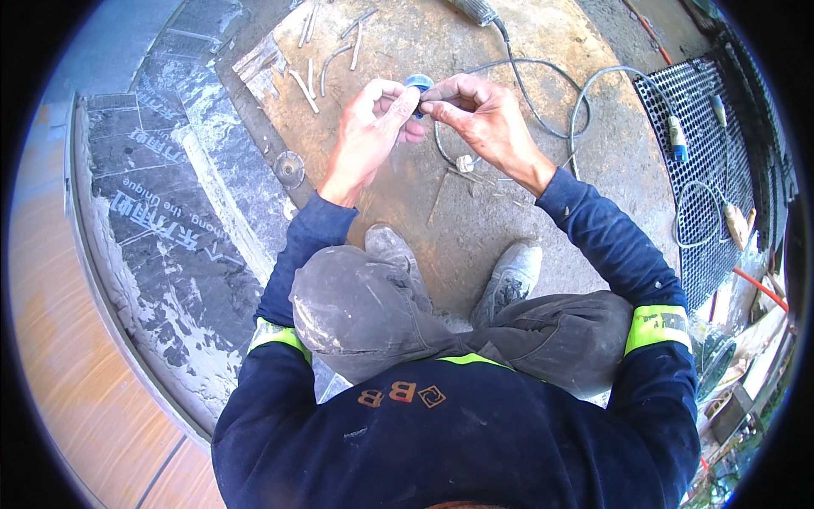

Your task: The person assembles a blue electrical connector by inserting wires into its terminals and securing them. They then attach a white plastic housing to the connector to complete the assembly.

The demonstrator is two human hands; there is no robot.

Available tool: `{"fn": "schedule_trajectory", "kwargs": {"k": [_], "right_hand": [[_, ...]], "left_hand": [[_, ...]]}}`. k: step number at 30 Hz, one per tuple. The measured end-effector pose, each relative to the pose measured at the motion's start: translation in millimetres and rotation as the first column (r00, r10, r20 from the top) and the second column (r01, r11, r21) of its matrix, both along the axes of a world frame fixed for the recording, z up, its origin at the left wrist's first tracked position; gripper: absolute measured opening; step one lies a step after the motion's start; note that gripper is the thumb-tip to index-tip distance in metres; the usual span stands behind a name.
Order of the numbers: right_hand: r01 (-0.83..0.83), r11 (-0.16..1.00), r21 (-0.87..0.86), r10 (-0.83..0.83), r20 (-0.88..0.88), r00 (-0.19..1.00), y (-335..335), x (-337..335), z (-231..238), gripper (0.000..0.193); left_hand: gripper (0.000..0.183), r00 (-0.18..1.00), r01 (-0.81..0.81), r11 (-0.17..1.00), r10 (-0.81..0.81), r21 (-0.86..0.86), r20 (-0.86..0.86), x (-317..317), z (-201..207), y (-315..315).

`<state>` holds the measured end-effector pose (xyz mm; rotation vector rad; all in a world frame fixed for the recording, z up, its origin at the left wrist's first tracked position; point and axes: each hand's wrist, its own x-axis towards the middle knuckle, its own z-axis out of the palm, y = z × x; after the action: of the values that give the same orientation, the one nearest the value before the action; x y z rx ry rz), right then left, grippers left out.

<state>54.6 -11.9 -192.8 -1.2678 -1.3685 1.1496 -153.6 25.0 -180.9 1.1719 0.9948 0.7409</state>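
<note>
In front of my knees, both hands meet over a stained board. My left hand (378, 127) is closed round a small blue round piece (419, 82), its thumb along the near side. Whether this is a roll of tape or a plug part, I cannot tell. My right hand (483, 114) pinches at the edge of the same piece, thumb against fingers. The fingers cover most of it. Just below the hands, a white cable end (465, 163) lies on the board.
A power tool (475, 10) with a looping grey cable (585, 93) lies at the far edge. A round disc (289, 170) and several short strips (335, 64) are on the left. Black mesh (678, 110) with cable connectors (677, 140) lies right. Coated dark sheeting (161, 204) borders the left.
</note>
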Motion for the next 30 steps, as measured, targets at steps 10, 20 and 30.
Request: {"fn": "schedule_trajectory", "kwargs": {"k": [10, 20, 30], "right_hand": [[-0.007, 1.0, 0.0, 0.007, 0.056, 0.998, -3.6, 0.0, -3.0, 0.02], [0.103, 0.992, -0.072, -0.112, -0.125, 0.986, 1.1, -9.4, -14.8, 0.024], [0.118, 0.993, -0.006, -0.115, 0.156, 0.981, 25.0, 35.9, -16.6, 0.035]], "left_hand": [[0.025, 0.994, -0.011, 0.994, 0.022, -0.11, 0.105, -2.9, -13.3, -1.2], [0.019, 0.993, -0.044, 0.992, 0.057, 0.119, -0.106, 6.9, -2.2, -4.0], [0.023, 0.996, -0.069, 0.997, 0.068, 0.022, 0.056, -11.1, -3.9, 3.5]]}}
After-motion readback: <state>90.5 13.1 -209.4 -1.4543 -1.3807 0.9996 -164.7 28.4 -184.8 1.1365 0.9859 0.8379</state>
